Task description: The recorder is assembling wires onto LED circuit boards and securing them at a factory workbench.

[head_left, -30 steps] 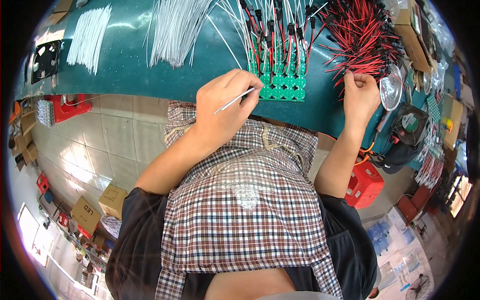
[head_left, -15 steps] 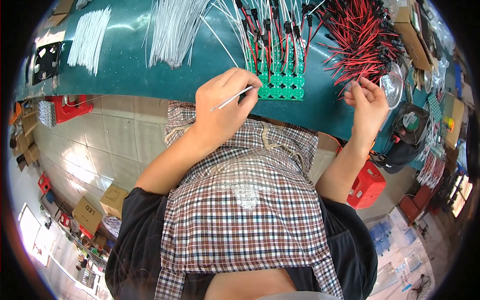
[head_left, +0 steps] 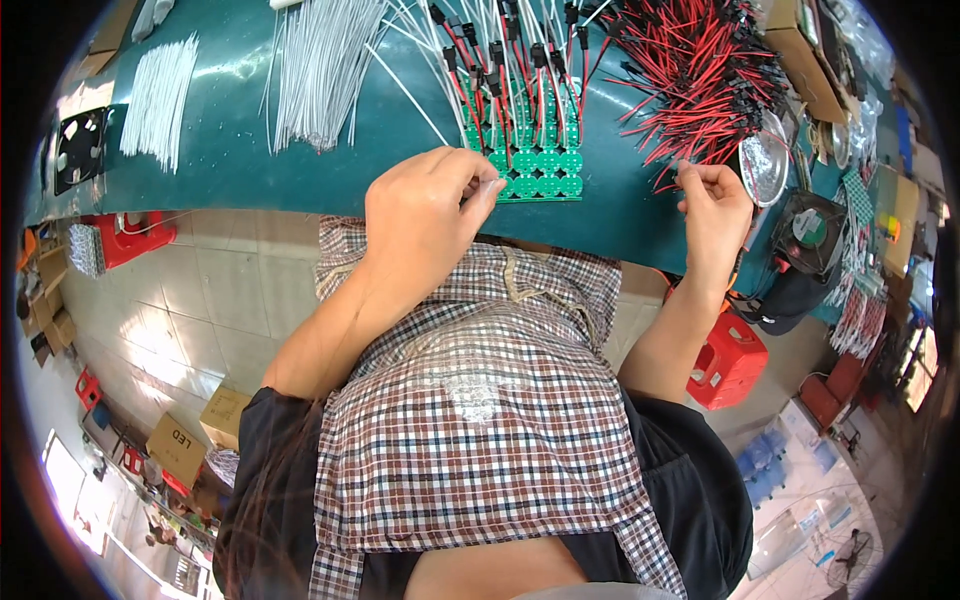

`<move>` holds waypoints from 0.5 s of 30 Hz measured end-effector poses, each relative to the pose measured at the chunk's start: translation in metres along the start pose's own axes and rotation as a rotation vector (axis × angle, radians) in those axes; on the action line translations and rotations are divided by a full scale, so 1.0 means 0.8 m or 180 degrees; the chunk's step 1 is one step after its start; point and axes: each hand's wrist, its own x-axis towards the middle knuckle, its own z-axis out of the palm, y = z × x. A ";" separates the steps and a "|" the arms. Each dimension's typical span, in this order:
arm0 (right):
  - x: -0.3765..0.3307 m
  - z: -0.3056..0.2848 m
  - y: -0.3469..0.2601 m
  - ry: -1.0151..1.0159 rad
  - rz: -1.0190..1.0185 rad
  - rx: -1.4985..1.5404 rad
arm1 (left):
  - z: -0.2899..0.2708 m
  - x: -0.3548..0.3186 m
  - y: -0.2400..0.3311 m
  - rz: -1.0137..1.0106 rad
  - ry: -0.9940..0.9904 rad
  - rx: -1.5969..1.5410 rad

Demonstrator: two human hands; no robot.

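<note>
Left hand: pinching nearly closed; right hand: curling half-closed beside red-black leads (holdings: cannot tell); overlapping leads could be snagging if tugged.

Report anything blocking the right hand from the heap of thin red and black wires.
Nothing visible blocks it: the right hand is at the near edge of the heap of red and black wires. The clear round object lies right of that path.
</note>
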 end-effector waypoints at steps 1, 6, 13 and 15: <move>0.001 -0.003 0.004 0.0009 -0.0001 -0.0002 | -0.001 0.000 0.001 -0.0038 0.0007 0.0106; 0.007 -0.014 0.008 -0.0285 -0.0112 -0.0487 | 0.003 0.005 0.003 -0.0139 0.0047 0.0308; 0.035 0.011 -0.013 0.0660 -0.0147 -0.0724 | 0.011 0.008 0.002 0.0022 0.0180 0.0682; 0.043 0.015 -0.012 0.0671 -0.0209 -0.0793 | 0.013 0.009 0.002 0.0051 0.0217 0.0707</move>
